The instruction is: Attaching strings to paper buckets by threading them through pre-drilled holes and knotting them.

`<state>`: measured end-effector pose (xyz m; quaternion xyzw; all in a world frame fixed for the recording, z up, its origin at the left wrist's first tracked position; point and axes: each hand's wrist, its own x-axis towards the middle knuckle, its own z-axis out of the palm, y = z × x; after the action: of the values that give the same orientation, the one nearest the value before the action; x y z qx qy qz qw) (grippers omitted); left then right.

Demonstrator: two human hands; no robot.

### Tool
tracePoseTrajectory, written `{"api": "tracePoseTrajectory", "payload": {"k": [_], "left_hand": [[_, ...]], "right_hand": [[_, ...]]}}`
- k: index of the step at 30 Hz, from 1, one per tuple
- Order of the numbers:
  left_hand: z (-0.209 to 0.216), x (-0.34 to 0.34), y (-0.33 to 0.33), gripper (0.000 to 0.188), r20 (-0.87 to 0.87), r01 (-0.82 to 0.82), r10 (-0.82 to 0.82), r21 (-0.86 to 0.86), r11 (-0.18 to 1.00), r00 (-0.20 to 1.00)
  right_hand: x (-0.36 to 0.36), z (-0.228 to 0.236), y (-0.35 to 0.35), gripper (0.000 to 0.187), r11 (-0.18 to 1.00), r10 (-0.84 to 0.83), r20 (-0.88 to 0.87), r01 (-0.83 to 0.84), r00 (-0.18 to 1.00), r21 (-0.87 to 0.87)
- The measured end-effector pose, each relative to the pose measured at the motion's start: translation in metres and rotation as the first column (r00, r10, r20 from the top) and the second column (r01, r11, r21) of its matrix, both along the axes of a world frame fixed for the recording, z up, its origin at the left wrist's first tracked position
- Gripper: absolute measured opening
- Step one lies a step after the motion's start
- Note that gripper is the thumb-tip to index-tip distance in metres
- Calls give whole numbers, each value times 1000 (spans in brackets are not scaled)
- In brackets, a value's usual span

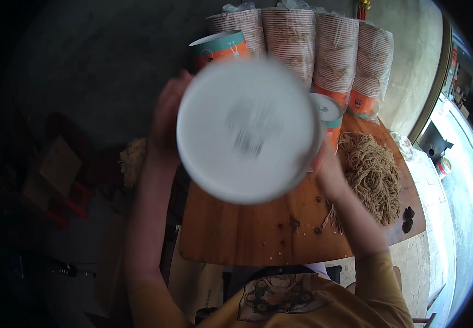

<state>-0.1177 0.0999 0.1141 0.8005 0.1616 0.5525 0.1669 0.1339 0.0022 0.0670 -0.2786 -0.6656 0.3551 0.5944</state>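
Over the table, left hand and right hand hold a white tub — light, even pressure should prevent dents.

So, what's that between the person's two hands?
A large white round object fills the gap between the left hand and the right hand, its print blurred, as the head view shows.

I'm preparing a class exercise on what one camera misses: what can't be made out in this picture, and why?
All in the head view:
- Print on the round white object: blurred.
- Left hand: finger positions lost to blur and shadow.
- Right hand: fingers partly hidden by the white object.
- Lower part of the teal-and-orange tub: hidden behind the white object.
- Yellow shirt: cut off by the lower edge.
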Motion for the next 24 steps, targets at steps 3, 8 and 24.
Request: {"api": "tracePoseTrajectory", "payload": {"k": [3,8,24], "left_hand": [[48,37,5,59,356,436,-371,-120,892,857],[97,47,68,105,-49,131,-127,91,987,991],[27,36,169,90,70,-6,12,-76,997,997]], "right_hand": [[35,59,61,68,948,-222,-24,222,975,229],[24,152,125,82,968,-71,-36,78,997,240],[-7,76,235,82,974,-86,94,64,992,215]]}}
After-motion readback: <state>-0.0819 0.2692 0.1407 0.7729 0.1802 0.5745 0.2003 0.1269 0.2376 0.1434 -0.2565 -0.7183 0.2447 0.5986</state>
